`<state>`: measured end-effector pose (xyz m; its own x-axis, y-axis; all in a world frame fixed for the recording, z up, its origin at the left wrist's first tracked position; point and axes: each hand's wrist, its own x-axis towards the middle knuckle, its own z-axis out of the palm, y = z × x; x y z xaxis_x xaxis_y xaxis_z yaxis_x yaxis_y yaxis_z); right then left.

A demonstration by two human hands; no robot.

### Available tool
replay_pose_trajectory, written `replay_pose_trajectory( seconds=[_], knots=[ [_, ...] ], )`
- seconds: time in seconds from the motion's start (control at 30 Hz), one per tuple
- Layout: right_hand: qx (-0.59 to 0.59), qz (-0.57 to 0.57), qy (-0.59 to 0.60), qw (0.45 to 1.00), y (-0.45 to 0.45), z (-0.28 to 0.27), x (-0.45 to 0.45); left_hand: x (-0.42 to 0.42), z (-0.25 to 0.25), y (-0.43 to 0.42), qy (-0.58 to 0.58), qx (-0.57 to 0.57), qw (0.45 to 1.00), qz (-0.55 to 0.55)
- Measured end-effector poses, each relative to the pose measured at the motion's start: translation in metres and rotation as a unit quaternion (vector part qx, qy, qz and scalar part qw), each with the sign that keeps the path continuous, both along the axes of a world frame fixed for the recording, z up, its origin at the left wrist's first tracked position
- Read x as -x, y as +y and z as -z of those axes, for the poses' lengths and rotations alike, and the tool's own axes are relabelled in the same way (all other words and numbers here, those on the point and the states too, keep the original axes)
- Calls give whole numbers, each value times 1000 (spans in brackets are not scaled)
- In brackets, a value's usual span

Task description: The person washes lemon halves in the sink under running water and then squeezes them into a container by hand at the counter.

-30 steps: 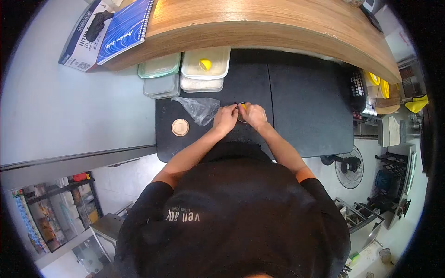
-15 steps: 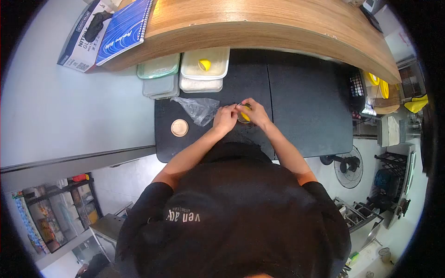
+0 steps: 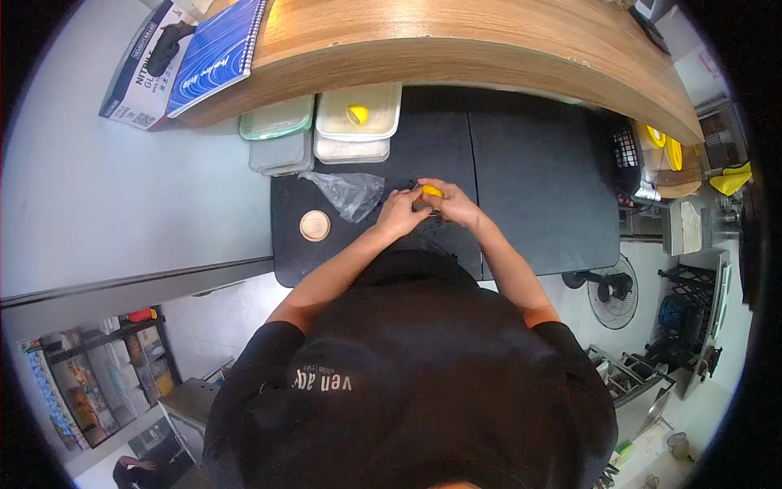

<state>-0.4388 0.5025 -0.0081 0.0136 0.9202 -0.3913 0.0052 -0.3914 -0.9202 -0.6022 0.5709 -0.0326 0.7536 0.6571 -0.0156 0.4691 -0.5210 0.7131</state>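
Observation:
On the black table [image 3: 546,204], close to my body, my two hands meet over a small round container, mostly hidden under them. My right hand [image 3: 454,202] is closed on a yellow lemon piece [image 3: 432,191]. Beside it, my left hand [image 3: 399,212] has its fingers bent together at the container's rim; what they grip is too small to make out. A crumpled clear plastic bag [image 3: 352,194] lies left of my left hand, and a round wooden lid [image 3: 314,226] farther left. Another lemon piece [image 3: 357,114] rests on a lidded plastic container [image 3: 383,126].
Green-lidded containers [image 3: 277,122] stand at the back left under a wooden shelf [image 3: 472,49]. That shelf bears a blue notebook [image 3: 216,53] and a glove box [image 3: 151,85]. A black basket [image 3: 626,151] is at the right, a fan [image 3: 615,289] beyond the table. Part of another person [image 3: 134,471] shows lower left.
The lemon piece in my right hand has risen and turned, showing more yellow between the fingers. My left fingers have shifted slightly. The other person has come further into view at lower left.

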Motion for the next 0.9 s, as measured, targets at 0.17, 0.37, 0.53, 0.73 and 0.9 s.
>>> replay_pose_trajectory(
  seconds=[0.17,0.37,0.53,0.73,0.9],
  knots=[
    [-138,-11,-304,942,9,47,3,2,11,2,0,-6,1000,-26],
    [-48,-19,-477,877,14,20,20,6,14,6,-16,-2,997,-73],
    [-11,19,-469,883,22,30,18,6,7,5,-1,0,999,-44],
    [109,181,-105,972,32,81,-6,1,-5,0,3,-52,999,-1],
    [172,58,86,980,16,20,-4,-7,-13,-2,-21,-69,997,-7]
  ],
)
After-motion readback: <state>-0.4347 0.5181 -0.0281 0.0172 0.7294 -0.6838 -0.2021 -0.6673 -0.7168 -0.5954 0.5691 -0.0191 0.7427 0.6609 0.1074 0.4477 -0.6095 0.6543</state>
